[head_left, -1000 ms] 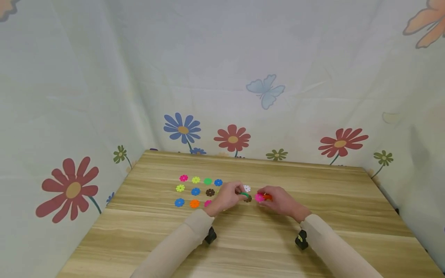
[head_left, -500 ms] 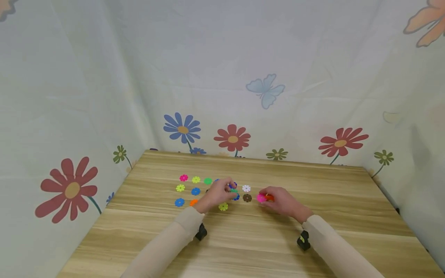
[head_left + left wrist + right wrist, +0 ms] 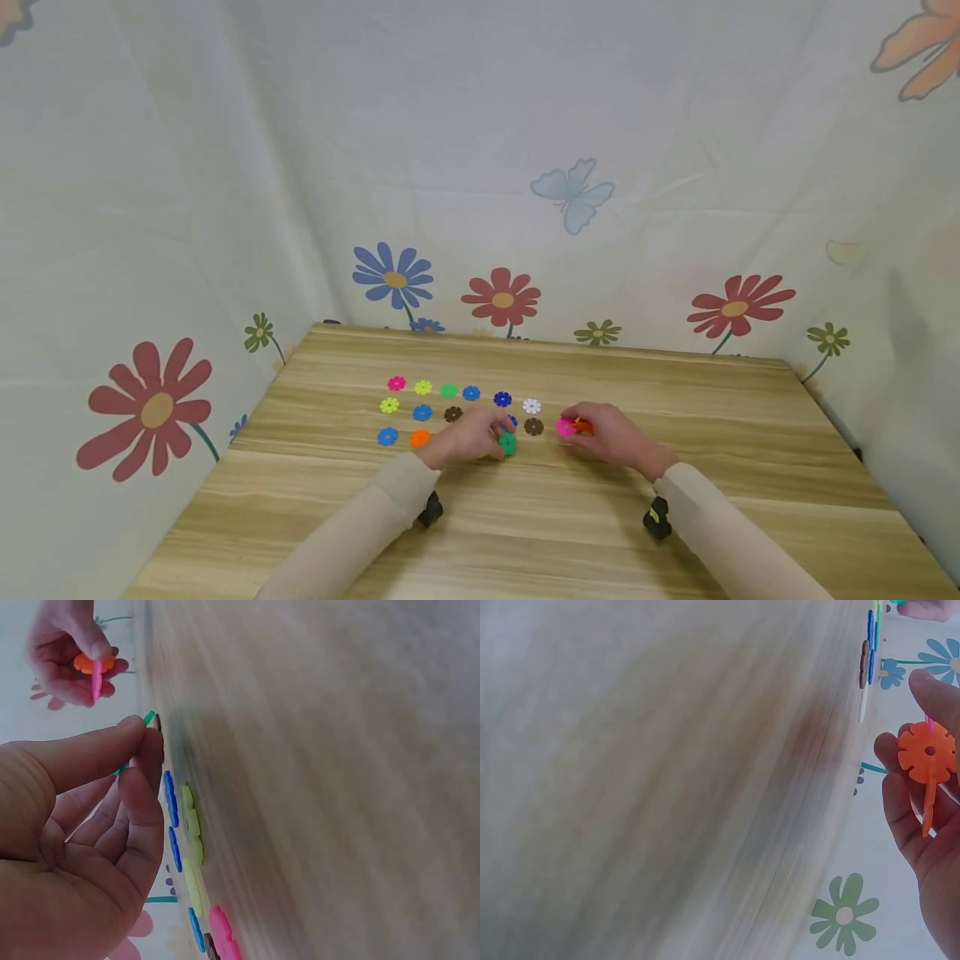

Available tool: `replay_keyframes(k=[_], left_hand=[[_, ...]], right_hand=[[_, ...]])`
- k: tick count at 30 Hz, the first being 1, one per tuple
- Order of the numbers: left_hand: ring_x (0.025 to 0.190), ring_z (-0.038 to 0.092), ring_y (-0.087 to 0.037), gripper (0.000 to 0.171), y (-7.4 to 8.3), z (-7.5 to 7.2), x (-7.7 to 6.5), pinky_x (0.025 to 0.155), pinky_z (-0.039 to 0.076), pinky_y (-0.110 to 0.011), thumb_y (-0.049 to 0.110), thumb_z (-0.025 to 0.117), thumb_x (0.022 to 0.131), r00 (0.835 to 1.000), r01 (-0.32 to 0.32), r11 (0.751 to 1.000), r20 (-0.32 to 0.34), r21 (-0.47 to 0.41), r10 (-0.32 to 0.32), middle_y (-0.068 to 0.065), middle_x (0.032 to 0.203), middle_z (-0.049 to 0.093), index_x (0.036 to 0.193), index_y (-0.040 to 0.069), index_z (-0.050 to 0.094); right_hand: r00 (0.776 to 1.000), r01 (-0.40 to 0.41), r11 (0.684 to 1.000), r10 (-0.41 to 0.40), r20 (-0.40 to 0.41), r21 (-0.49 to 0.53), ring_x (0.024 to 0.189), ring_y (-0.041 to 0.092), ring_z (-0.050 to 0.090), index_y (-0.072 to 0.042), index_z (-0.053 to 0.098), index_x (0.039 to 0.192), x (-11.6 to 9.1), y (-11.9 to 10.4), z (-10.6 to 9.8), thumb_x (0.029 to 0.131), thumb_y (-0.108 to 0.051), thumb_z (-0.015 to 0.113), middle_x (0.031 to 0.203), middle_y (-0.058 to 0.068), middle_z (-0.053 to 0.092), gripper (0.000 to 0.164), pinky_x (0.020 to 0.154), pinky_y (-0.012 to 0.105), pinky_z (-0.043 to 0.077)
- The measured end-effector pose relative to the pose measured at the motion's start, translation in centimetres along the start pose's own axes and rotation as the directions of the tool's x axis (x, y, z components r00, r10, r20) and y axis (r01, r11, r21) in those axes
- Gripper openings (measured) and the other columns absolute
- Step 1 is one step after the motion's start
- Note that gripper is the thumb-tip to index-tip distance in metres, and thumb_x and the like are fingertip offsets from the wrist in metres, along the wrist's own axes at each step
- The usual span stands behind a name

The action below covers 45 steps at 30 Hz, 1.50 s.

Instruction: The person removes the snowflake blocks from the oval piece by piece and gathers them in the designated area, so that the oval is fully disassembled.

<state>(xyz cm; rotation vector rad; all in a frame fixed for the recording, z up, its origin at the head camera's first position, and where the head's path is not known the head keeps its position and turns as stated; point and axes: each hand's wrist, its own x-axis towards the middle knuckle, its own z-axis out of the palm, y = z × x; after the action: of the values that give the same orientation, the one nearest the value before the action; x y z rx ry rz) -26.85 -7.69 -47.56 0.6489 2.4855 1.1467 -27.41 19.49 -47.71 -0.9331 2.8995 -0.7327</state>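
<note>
My left hand [image 3: 471,435] pinches a green flower-shaped plastic disc [image 3: 507,443] between thumb and index finger, low over the table. In the left wrist view this disc shows nearly edge-on between the fingertips. To the right, my right hand [image 3: 611,433] holds a small cluster of interlocked flower discs. A pink disc [image 3: 565,427] sticks out at its left side, and an orange disc [image 3: 930,750] faces the right wrist camera with another orange piece set across it. Between the hands lies a brown disc [image 3: 533,427]; a white disc [image 3: 532,406] is behind it.
Loose flower discs lie flat in rows on the wooden table [image 3: 675,517], among them a dark blue disc [image 3: 502,399], an orange disc [image 3: 420,438] and a pink disc [image 3: 396,383]. My left hand hides part of the rows. A flower-printed cloth [image 3: 465,167] hangs behind the table.
The left hand has carried the green disc left from over the brown disc, then towards the table's front, tilting its face into view. The right hand has barely shifted, still holding its cluster.
</note>
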Motion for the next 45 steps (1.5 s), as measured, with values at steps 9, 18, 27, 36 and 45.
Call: replay_keyframes(k=[9,18,27,36,45], left_hand=[[0.082,0.056,-0.012,0.029,0.1,0.8,0.2,0.074,0.048,-0.026,0.0,0.076,0.076,1.0,-0.001,0.995,0.013,0.1,0.0,0.002,0.088,0.061,0.101,0.009,0.066],[0.085,0.058,-0.012,0.025,0.4,1.0,0.4,0.078,0.049,-0.028,0.004,0.077,0.077,1.0,0.028,0.982,-0.004,0.188,-0.028,0.001,0.092,0.064,0.1,0.009,0.067],[0.089,0.058,-0.014,0.03,0.5,0.9,0.5,0.082,0.049,-0.03,0.008,0.077,0.078,0.999,0.052,0.977,-0.017,0.207,-0.05,0.0,0.095,0.063,0.107,0.007,0.066],[0.076,0.055,-0.011,0.007,1.6,0.9,0.7,0.07,0.048,-0.027,0.016,0.067,0.088,0.995,0.013,0.99,-0.102,0.141,0.001,0.004,0.082,0.062,0.091,0.01,0.067],[0.063,0.056,-0.012,0.016,2.5,2.1,1.5,0.057,0.046,-0.024,0.017,0.061,0.093,0.992,0.012,0.996,-0.126,-0.088,-0.023,-0.008,0.078,0.065,0.092,0.003,0.07]], right_hand=[[1.0,0.009,1.0,-0.009,0.002,0.017,0.093,0.014,0.059,-0.007,0.064,0.113,0.0,-0.4,-0.2,0.085,-0.022,0.072,0.104,0.0,0.065,0.033,0.085,0.038,0.049],[1.0,0.007,0.999,-0.008,0.014,0.038,0.092,0.012,0.059,-0.006,0.064,0.113,0.1,-0.6,-0.4,0.084,-0.023,0.073,0.104,-0.001,0.064,0.034,0.084,0.037,0.049],[1.0,0.009,0.999,-0.01,0.014,0.046,0.091,0.013,0.059,-0.006,0.065,0.112,0.0,-0.8,-0.6,0.084,-0.021,0.073,0.103,-0.001,0.065,0.032,0.083,0.037,0.05],[0.998,0.061,0.997,-0.06,-0.015,0.037,0.091,0.014,0.06,-0.007,0.065,0.109,0.3,-0.9,-0.2,0.083,-0.021,0.075,0.102,-0.001,0.065,0.031,0.082,0.036,0.05],[0.996,0.082,0.996,-0.081,-0.029,0.037,0.088,0.011,0.059,-0.008,0.065,0.108,0.6,-1.5,0.0,0.082,-0.019,0.075,0.099,-0.003,0.064,0.029,0.08,0.035,0.05]])
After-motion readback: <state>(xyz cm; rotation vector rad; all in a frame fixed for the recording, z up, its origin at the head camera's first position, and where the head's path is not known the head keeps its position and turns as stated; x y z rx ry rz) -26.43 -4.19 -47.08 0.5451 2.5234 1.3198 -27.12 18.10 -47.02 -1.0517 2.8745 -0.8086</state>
